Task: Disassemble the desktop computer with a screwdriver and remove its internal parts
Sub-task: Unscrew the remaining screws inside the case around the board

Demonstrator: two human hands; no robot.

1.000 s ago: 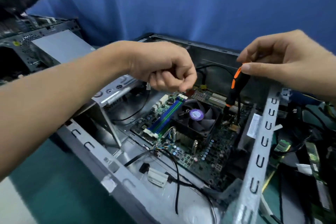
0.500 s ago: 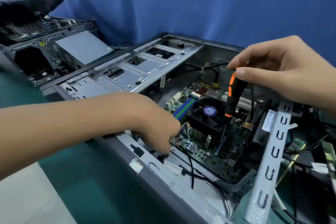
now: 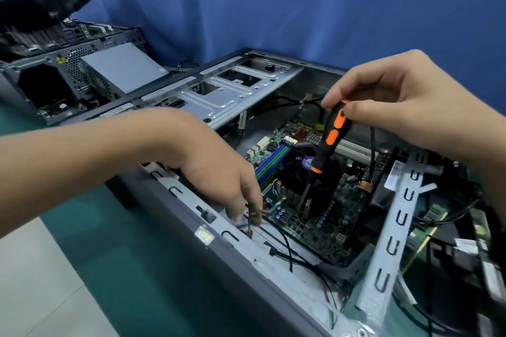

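Fingers (image 3: 254,208) of the left hand (image 3: 216,175) pinch thin wires (image 3: 249,227) at the near-left edge of the motherboard (image 3: 309,224). The right hand (image 3: 405,109) is clamped on the screwdriver (image 3: 332,137), held upright above the motherboard, inside the open computer case (image 3: 241,276) on the desk (image 3: 123,268)

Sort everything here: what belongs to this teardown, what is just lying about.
In the job: open case, motherboard, cooler fan, screwdriver in the right hand, thin wires pinched by the left hand.
Lying about: second case behind, loose memory stick on the right.
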